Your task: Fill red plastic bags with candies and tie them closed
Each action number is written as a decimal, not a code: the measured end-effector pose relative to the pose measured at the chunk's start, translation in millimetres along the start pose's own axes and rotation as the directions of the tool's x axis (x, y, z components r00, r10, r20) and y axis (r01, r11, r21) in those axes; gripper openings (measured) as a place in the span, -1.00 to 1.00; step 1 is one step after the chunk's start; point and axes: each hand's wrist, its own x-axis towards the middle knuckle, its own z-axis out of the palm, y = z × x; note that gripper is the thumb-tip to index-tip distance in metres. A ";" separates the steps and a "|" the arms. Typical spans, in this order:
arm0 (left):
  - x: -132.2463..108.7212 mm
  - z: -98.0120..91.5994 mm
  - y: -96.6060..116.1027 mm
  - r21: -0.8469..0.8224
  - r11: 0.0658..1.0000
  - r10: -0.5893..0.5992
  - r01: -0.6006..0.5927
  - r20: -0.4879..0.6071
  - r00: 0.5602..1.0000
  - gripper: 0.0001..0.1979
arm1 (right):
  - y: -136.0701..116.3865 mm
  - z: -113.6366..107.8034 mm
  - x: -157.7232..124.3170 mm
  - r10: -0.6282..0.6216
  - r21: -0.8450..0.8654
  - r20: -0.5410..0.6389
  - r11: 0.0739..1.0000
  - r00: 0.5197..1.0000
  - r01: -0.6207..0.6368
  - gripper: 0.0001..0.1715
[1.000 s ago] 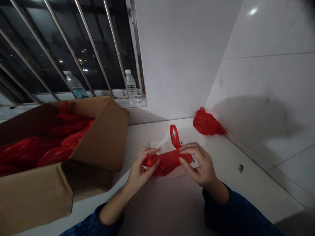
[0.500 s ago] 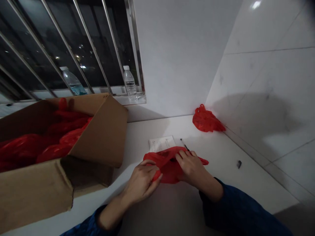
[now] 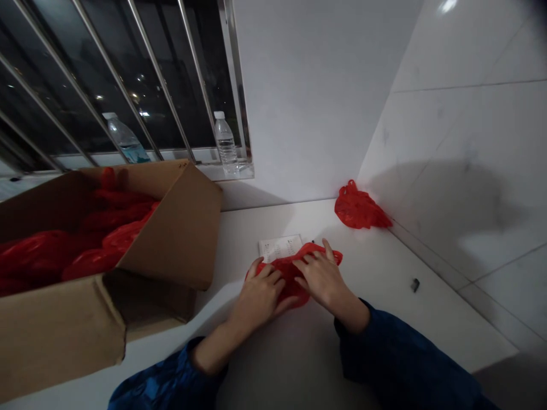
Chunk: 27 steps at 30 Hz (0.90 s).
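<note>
A red plastic bag lies flattened on the white counter in front of me. My left hand presses on its left part with the fingers spread over it. My right hand lies flat on its right part, fingers extended. Under the bag's far edge sits a white printed paper, partly covered.
A large open cardboard box with several red bags stands at the left. Another crumpled red bag rests in the corner by the tiled wall. Two water bottles stand on the barred window sill. A small dark object lies at the right.
The bag was held up between both hands with a handle sticking up; now it is down on the counter, and both hands have flattened onto it.
</note>
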 end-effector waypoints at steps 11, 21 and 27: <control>-21.3 9.6 -29.7 0.241 0.900 -0.360 0.362 -0.053 0.931 -0.43 | 14.7 38.7 -1.4 0.004 0.159 0.267 0.986 0.964 -0.048 0.31; -11.8 -8.4 -21.5 0.091 0.977 -0.186 0.192 -0.076 0.980 -0.75 | 0.9 -11.9 -11.8 -0.008 0.084 -0.036 0.996 0.999 0.011 -0.48; -7.9 17.2 -20.5 -0.011 0.970 -0.241 0.242 0.058 0.969 -0.58 | -4.4 10.6 7.1 -0.146 0.136 -0.009 0.980 0.989 0.146 -0.76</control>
